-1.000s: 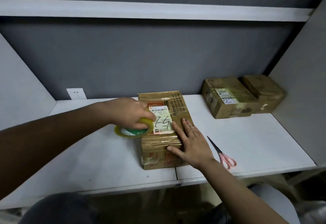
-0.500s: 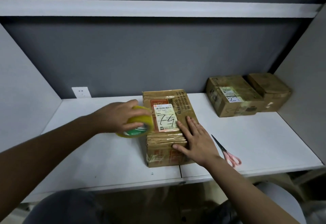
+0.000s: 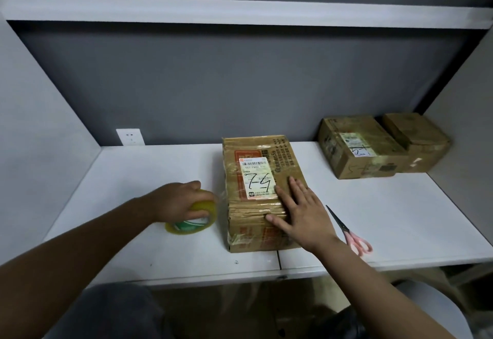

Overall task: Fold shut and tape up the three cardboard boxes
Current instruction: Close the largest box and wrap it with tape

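Note:
A closed cardboard box (image 3: 256,167) with a white label marked "7-4" lies in the middle of the white table (image 3: 373,221). My right hand (image 3: 298,210) lies flat on its top, fingers straight, near the right front edge. My left hand (image 3: 178,199) grips a yellow roll of clear tape (image 3: 194,224) down at the table just left of the box; a clear strip runs from the roll to the box's left side. Two more closed boxes, one labelled (image 3: 357,146) and one plain (image 3: 418,141), stand at the back right.
Pink-handled scissors (image 3: 349,232) lie on the table right of my right wrist. Grey side panels close in the table left and right, with a shelf above. A wall socket (image 3: 130,137) is at the back left.
My left hand has pulled the tape roll off the box top, leftward and down to the table beside the box. My right hand has stayed flat on the box.

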The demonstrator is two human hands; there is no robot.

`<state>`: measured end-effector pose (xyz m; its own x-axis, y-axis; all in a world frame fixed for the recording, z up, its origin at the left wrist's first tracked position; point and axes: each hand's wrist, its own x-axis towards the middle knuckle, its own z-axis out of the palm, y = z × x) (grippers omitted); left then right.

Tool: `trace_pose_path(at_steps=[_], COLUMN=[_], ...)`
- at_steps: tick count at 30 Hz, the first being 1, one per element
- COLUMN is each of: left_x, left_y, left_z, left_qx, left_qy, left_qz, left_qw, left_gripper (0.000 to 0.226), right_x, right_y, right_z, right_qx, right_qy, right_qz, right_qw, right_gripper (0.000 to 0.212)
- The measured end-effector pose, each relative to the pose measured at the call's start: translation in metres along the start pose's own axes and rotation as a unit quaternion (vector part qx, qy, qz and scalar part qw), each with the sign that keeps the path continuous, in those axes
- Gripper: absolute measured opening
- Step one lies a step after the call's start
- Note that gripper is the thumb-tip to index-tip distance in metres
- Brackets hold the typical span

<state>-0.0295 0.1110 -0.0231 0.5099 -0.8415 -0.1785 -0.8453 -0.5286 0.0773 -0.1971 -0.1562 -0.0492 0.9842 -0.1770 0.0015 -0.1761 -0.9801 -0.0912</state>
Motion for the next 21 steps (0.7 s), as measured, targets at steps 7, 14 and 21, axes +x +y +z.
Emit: trace_pose_path(at_steps=[7,14,21], left_x=[0.013,0.013,0.027], left_y=[0.020,0.030,0.089], left_z=[0.028,0.040,0.073], left_qx=[-0.136,-0.191,-0.319], left_qy=[0.025,0.054,0.137], left_qz=[-0.049,-0.066,-0.081], left_qw=[0.989,0.978,0.934], left_gripper=[0.048,0.044,0.050], right_x=[0.004,0.017,0.027], right_y=[-0.046,-0.067,-0.063], right_z=[0.009,0.012,0.017], right_qx=[0.025,0.093,0.052], right_qy=[0.022,0.023,0.069], right_qz=[-0.056,-0.044,0.103], right_qw=[0.998,0.994,0.991], right_gripper=[0.076,0.060,0.064])
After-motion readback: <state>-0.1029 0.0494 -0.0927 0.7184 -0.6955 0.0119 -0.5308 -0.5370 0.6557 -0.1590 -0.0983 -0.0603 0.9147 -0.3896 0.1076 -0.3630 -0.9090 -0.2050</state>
